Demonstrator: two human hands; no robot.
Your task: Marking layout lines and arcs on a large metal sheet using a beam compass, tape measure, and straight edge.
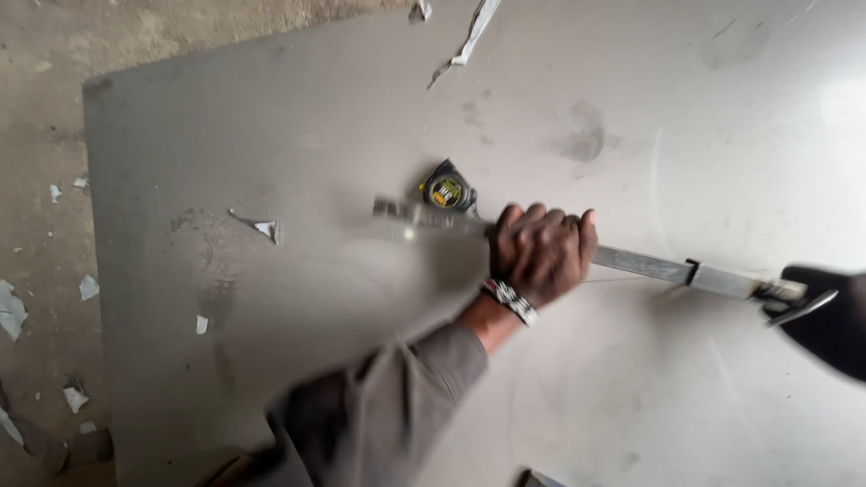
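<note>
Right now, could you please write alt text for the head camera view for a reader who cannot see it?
A left hand with a beaded wristband grips a long metal bar lying across a grey metal sheet. A yellow-and-black tape measure sits beside the bar, and a dark blurred shape at the right edge meets its far end.

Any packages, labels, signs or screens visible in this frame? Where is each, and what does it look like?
Round yellow label with dark markings on the black tape measure: it lies on the large grey sheet, just beyond the long metal straightedge that the left hand presses down.
No packages, signs or screens are in view; the scattered white scraps look blank.
</note>
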